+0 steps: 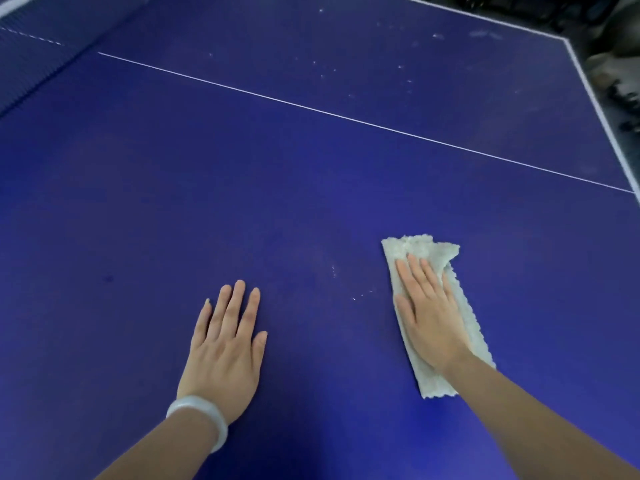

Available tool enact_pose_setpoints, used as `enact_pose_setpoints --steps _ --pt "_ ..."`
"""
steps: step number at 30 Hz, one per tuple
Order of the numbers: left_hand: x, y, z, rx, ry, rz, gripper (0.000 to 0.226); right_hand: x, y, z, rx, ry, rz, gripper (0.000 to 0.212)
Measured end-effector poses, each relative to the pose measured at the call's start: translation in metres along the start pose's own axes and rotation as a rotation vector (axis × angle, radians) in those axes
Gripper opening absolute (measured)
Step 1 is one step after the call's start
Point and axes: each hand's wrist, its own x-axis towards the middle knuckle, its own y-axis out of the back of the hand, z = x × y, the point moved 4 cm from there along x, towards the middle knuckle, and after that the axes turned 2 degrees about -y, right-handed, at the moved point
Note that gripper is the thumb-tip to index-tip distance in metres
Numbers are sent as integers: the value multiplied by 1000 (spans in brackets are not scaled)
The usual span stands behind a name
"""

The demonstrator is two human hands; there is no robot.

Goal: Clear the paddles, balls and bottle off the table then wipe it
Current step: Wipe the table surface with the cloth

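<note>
Two hands are down on the table (pixel 311 174), and I see no paddles, balls or bottle anywhere in view, so I judge the clearing done. My left hand (pixel 225 344) lies flat and spread, holding nothing, bracelet (pixel 204 414) at the wrist. Between the hands, pale specks (pixel 353 296) remain. My right hand (pixel 427 310) presses flat on the cloth (pixel 415 247), fingers together, not pinching it. The loose fold ahead of those fingertips could bunch and skip the specks. The far right marks are blurred; the net at far left is cut off.
</note>
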Motion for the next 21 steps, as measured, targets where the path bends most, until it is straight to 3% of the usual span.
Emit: enact_pose_setpoints --steps 4,8,12,15,17,19,21 --pt "-1 2 0 -5 0 -13 60 21 22 70 48 -392 109 59" --pt "0 2 2 7 7 -25 60 89 35 73 9 -489 61 58" --pt "0 3 1 4 18 -35 61 101 8 -26 -28 -100 -10 56" --pt "0 3 1 1 21 -45 61 56 -13 -92 -132 312 -63 55" --pt "0 2 0 4 23 -45 61 14 -20 -99 -142 566 -139 54" --pt "1 1 0 -4 25 -53 61 -3 -14 -70 -144 635 -164 54" --pt "1 -1 -1 -3 27 -61 60 9 0 -27 -158 429 -76 52"
